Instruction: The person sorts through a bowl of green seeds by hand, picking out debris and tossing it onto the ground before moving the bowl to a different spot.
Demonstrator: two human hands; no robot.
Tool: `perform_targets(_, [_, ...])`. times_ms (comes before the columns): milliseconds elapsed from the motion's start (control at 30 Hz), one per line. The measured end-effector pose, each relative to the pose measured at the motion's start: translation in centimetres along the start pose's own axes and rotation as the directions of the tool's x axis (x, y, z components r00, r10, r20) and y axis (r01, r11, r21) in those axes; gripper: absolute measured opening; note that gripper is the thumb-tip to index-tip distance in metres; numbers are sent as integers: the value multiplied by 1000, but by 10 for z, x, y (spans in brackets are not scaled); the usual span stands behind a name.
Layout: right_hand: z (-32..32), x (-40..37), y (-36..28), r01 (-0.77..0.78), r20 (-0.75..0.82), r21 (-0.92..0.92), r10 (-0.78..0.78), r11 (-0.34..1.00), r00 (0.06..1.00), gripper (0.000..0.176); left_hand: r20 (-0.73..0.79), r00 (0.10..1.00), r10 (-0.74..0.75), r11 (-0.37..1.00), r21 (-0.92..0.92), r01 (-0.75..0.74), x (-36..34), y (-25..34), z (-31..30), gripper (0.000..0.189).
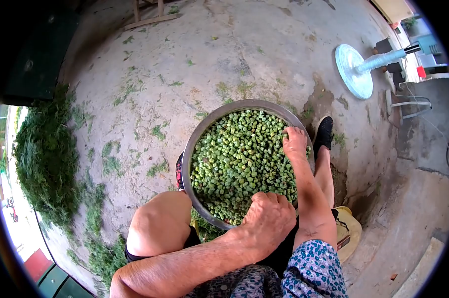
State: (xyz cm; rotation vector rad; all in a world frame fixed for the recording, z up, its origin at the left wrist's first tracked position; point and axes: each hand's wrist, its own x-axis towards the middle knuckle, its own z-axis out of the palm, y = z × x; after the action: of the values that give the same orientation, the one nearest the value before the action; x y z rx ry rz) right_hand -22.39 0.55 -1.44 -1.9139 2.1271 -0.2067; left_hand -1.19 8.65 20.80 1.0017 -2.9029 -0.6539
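A wide metal basin is filled with small, lumpy green seed cones. It rests at my knees. My left hand is closed over the near edge of the basin, knuckles up; its fingertips are hidden beneath, and so is anything in them. At the right side of the basin, my right hand is closed with bent fingers just over the cones. Whatever it may hold cannot be made out.
A heap of green sprigs lies to the left, with loose bits scattered over the concrete floor. A round-based stand is at the upper right. A wooden frame stands at the far side, and a yellowish bag sits by my right leg.
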Motion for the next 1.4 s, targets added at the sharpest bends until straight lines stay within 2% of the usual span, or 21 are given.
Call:
perform_targets(100, [-14, -13, 2, -18, -112, 193, 41, 981, 993, 21, 21, 1000, 15, 1000, 0, -15, -2, 0, 0, 10])
perform_targets(167, [-17, -26, 5, -39, -118, 432, 99, 901, 988, 22, 4, 1000, 19, 1000, -21, -19, -3, 0, 2, 10])
perform_targets(233, [-27, -40, 0, -144, 6, 617, 178, 773, 984, 23, -16, 1000, 17, 1000, -25, -17, -4, 0, 2, 11])
perform_targets(300, [-36, -51, -5, -249, 181, 692, 172, 677, 968, 24, -19, 1000, 18, 1000, -17, -18, -4, 1, 2, 11])
perform_targets(333, [-31, -53, 1, -170, 187, 738, 44, 653, 981, 23, -12, 1000, 17, 1000, -8, -17, -4, 1, 2, 10])
perform_targets(433, [-37, -49, -3, -171, 111, 643, 130, 747, 985, 24, 11, 999, 32, 999, -6, -32, -5, 1, -2, 10])
perform_targets(500, [-29, -39, 8, -130, 24, 680, 155, 722, 988, 22, 24, 999, 41, 999, -11, -40, -4, 0, -1, 9])
perform_targets(567, [-27, -33, 16, -338, 183, 751, 312, 568, 932, 21, 31, 999, 42, 999, -11, -42, -3, 1, 2, 9])
perform_targets(767, [-19, -25, 14, -368, 184, 689, 341, 625, 922, 19, 22, 999, 43, 999, 6, -43, 0, 3, 2, 9])
perform_targets(867, [-21, -21, 7, -435, 188, 677, 432, 594, 882, 18, 23, 999, 41, 999, 9, -41, -1, 3, 1, 9])
perform_targets(967, [-4, -9, 8, -316, 132, 727, 327, 610, 936, 17, 57, 997, 61, 998, 17, -62, -1, 2, -1, 9])
perform_targets(1000, [-3, -3, 2, -284, 128, 690, 274, 666, 953, 16, 54, 997, 59, 998, 19, -60, -1, 1, -1, 9])
perform_targets(1033, [-6, 3, -11, -328, 178, 710, 291, 623, 940, 17, 53, 997, 57, 998, 19, -58, -1, 2, 0, 9])
perform_targets(1100, [-7, 11, -26, -247, 177, 621, 173, 744, 969, 17, 61, 996, 59, 998, 15, -60, -1, 1, 0, 9])
perform_targets(1133, [-12, 12, -34, -283, 281, 592, 135, 755, 950, 18, 70, 996, 63, 998, 9, -64, -1, 0, 0, 9])
perform_targets(1167, [-10, 11, -38, -247, 300, 584, 78, 773, 951, 17, 77, 995, 69, 998, 4, -69, 0, 0, 0, 10])
perform_targets(1233, [-10, 5, -42, -69, 265, 511, -81, 857, 961, 16, 67, 996, 63, 998, 9, -64, 1, 1, 2, 10])
perform_targets(1267, [-9, 1, -44, -69, 282, 496, -86, 866, 956, 14, 62, 996, 60, 998, 12, -60, 1, 1, 3, 10])
perform_targets(1300, [-9, -3, -47, -146, 339, 471, -26, 870, 940, 11, 49, 997, 54, 998, 10, -54, 0, 2, 3, 10])
perform_targets(1400, [-9, -15, -56, -136, 347, 398, -12, 907, 938, 12, 47, 998, 51, 999, 10, -51, -1, 2, 3, 11])
